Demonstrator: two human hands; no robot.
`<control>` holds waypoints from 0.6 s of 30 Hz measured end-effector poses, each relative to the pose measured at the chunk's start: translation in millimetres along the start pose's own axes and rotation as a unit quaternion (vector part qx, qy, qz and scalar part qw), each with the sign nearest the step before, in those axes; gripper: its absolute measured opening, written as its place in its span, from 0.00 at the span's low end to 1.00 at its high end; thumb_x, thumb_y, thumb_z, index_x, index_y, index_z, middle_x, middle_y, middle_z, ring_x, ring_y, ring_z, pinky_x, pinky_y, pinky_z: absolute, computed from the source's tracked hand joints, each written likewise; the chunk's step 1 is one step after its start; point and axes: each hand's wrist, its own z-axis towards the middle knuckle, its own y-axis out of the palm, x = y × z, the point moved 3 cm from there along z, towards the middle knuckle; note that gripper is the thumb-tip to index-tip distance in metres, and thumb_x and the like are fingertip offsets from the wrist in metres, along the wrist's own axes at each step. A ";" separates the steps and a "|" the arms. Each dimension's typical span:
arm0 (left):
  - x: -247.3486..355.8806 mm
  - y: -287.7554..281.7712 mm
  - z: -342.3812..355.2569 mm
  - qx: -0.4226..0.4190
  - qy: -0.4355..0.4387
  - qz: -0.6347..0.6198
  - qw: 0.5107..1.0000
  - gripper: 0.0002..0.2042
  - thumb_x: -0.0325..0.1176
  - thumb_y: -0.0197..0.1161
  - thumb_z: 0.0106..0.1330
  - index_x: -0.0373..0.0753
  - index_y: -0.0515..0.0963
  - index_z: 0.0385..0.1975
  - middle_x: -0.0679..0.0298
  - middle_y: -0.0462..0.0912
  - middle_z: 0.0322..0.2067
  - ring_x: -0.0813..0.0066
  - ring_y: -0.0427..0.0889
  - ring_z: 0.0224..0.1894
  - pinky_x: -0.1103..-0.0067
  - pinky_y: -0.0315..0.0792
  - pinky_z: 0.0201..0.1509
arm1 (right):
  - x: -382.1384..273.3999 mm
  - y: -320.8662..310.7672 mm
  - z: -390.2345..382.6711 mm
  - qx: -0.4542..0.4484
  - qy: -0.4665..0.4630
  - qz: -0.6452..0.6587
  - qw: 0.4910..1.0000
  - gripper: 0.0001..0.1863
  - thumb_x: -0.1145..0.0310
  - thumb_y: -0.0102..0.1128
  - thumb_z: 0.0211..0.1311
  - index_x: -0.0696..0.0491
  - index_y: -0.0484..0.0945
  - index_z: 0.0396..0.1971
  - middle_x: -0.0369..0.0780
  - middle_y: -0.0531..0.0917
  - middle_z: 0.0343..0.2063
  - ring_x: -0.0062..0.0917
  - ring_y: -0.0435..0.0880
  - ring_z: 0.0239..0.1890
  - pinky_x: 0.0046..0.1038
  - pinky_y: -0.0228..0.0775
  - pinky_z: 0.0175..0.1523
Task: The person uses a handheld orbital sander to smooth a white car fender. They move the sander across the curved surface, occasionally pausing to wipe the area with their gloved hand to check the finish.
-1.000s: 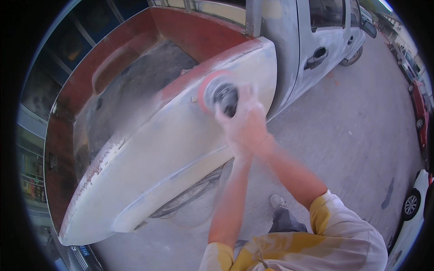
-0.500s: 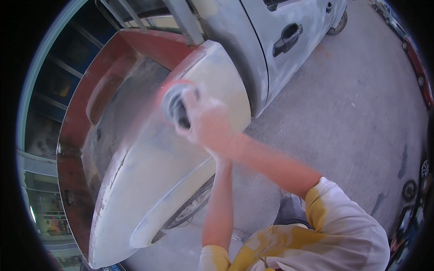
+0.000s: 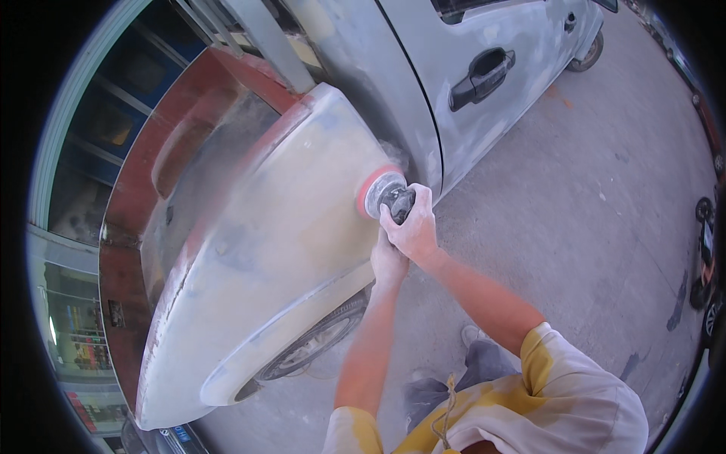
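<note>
A round orbital sander with a red pad edge and a black top sits against the cream-coloured side panel of a pickup truck's bed. My right hand is closed around its black top, pale dust on the fingers. Just below, my left hand grips the sander's lower part, its fingertips partly hidden by the sander and the right hand. The pad lies at the panel's end next to the cab, and a little dust hangs beside it. Patchy pale and bluish areas show on the panel.
The grey cab door with a black handle stands right of the panel. Beyond the panel lies the reddish-brown truck bed. A wheel sits under the arch. Concrete floor extends right, with parked vehicles along the far edge.
Both hands and the sander have moved right and down, from near the panel's upper edge to its end beside the cab. The view has shifted slightly.
</note>
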 end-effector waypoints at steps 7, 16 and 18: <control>-30.9 -41.4 30.0 0.173 0.055 -0.206 0.961 0.25 0.41 0.61 0.70 0.36 0.68 0.63 0.52 0.83 0.50 0.60 0.83 0.52 0.70 0.75 0.54 | -99.9 27.3 3.2 -0.056 -0.141 -0.051 0.987 0.34 0.60 0.75 0.48 0.55 0.66 0.51 0.49 0.74 0.40 0.45 0.83 0.38 0.43 0.78 0.42; -90.8 -32.7 -13.7 0.041 -0.103 -0.661 0.742 0.26 0.45 0.58 0.72 0.37 0.68 0.64 0.54 0.79 0.55 0.66 0.79 0.56 0.73 0.72 0.60 | -149.3 60.5 -56.0 -0.133 -0.419 -0.084 0.894 0.34 0.59 0.76 0.41 0.52 0.70 0.49 0.49 0.74 0.41 0.42 0.81 0.33 0.38 0.75 0.33; -69.3 -29.2 0.4 0.002 -0.037 -0.658 0.752 0.26 0.46 0.58 0.73 0.37 0.68 0.64 0.54 0.78 0.56 0.68 0.78 0.56 0.73 0.71 0.61 | -129.2 46.5 -35.5 -0.079 -0.423 -0.044 0.902 0.33 0.60 0.76 0.44 0.55 0.68 0.48 0.49 0.74 0.39 0.40 0.82 0.29 0.37 0.76 0.33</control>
